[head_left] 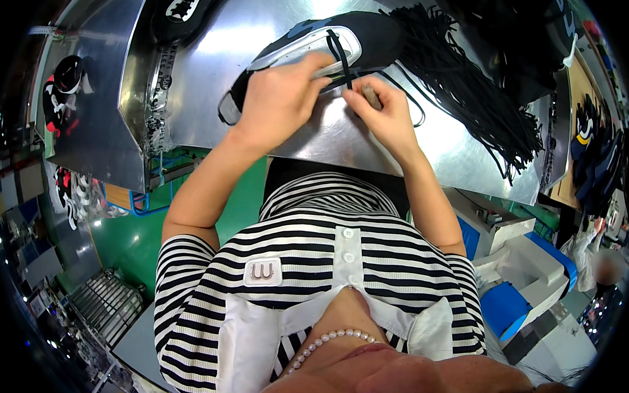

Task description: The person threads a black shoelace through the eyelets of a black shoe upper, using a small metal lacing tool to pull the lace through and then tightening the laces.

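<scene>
A black sneaker [378, 38] with a pale lining and grey-blue patches lies on the metal table, its toe toward the right. My left hand [276, 97] is bent over the near side of the shoe, fingers curled at the lacing opening, and seems to grip it there. A black shoelace [340, 53] crosses the opening and runs toward my right hand [384, 111]. Thumb and fingers of that hand pinch the lace beside the shoe. A small brownish-grey object [371, 96], perhaps a tool's handle, shows among its fingers; most of it is hidden.
A thick bundle of black laces [463, 87] spreads over the right side of the metal table [326, 137]. Another black shoe [183, 14] lies at the far left, by a raised metal edge. Dark shoes [589, 138] stand on a rack at the right.
</scene>
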Tool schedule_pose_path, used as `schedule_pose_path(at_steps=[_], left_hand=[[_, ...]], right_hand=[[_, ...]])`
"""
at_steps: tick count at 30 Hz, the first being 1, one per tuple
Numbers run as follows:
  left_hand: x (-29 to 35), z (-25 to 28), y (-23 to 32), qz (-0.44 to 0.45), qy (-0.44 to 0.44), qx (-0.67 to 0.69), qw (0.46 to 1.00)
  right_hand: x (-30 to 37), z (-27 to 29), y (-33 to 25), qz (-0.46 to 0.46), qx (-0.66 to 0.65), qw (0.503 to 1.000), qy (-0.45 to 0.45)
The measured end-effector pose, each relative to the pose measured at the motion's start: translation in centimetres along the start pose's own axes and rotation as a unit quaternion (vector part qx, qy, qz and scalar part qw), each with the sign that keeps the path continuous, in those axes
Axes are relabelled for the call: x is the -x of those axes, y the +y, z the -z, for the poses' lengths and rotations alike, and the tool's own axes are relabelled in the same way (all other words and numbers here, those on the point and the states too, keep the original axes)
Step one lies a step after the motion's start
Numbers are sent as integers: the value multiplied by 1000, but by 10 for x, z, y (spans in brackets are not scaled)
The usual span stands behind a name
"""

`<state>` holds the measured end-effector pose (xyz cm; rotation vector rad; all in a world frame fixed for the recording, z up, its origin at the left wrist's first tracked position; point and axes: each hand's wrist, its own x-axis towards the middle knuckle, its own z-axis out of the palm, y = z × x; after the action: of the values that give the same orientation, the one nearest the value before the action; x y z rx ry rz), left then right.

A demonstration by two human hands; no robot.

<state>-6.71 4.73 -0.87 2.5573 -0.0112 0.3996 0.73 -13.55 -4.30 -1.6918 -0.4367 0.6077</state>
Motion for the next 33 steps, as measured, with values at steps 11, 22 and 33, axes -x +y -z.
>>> schedule_pose_path(at_steps=[11,22,33], left_hand=[[-29,65,-26,24,54,53,997],[-12,-20,-17,-20,-208,-100,973],[-22,-26,14,-30,-200,-144,969]], right_hand=[[125,75,33,56,285,953,-90],[13,33,2,41,-114,992,25],[-38,17,16,130,-47,986,99]])
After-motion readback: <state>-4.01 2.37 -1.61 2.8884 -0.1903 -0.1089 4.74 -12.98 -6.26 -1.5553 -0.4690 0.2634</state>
